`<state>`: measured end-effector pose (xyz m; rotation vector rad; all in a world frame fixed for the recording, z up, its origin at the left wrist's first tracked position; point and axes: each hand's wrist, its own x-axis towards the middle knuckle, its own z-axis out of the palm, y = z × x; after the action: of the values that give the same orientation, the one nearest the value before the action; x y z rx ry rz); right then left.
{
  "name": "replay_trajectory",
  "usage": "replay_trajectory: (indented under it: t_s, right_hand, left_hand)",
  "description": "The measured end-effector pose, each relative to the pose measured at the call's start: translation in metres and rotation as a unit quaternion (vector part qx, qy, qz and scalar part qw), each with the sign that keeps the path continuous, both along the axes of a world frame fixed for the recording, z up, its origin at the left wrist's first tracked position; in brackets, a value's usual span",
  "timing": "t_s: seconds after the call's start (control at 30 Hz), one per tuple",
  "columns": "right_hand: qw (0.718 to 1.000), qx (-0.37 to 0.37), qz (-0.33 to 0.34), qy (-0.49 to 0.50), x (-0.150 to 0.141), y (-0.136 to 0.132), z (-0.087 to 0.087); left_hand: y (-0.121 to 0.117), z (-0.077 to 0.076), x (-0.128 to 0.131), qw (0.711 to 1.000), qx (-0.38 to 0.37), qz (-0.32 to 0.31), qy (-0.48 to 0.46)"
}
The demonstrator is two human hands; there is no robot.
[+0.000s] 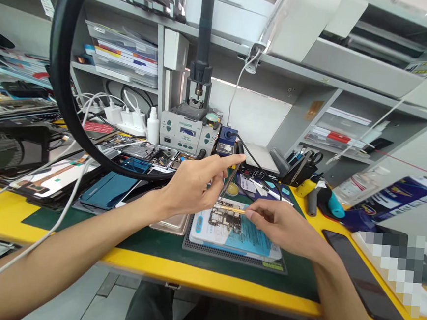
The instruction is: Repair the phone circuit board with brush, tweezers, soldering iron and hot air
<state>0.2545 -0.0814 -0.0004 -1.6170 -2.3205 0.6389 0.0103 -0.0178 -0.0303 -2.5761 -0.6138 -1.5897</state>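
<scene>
My left hand [197,183] is closed around metal tweezers [229,183], its index finger stretched out to the right. The tweezers slant down toward a bare phone circuit board [227,222]. From the right side, my right hand [280,224] pinches a thin gold-coloured stick tool [234,209]. Its tip lies over the upper part of the board; whether it touches cannot be made out. Beneath the board is a flat white-and-blue package [255,237], which rests on a dark grid-patterned pad [235,260].
A hot-air rework station [186,133] stands behind my hands. A black ring-shaped tube [58,69] arches over the left side. Phone parts and a blue phone back panel [117,184] lie left; a black phone [365,278] lies right. A white cable [65,202] crosses my left forearm.
</scene>
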Motion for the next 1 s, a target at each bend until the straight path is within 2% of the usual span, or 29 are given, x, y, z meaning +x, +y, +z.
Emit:
replay_trajectory:
  t_s: [0.27, 0.53, 0.8, 1.0]
  right_hand:
    - [0.999, 0.004, -0.006, 0.031, -0.0004, -0.0014, -0.0033]
    - [1.000, 0.028, 0.001, -0.011, 0.0001, -0.0006, -0.0003]
    - [0.999, -0.003, -0.012, 0.038, 0.0008, -0.0007, -0.0018]
    - [0.999, -0.018, 0.000, 0.027, 0.0052, -0.0015, 0.0018]
  left_hand:
    - [0.0003, 0.0004, 0.0003, 1.000, 0.005, -0.004, -0.005]
    - [-0.0002, 0.0021, 0.0006, 1.000, 0.004, -0.004, -0.006]
    - [0.0000, 0.0029, 0.0009, 1.000, 0.007, -0.012, -0.008]
    - [0.0004, 0.0025, 0.0010, 1.000, 0.008, -0.010, -0.011]
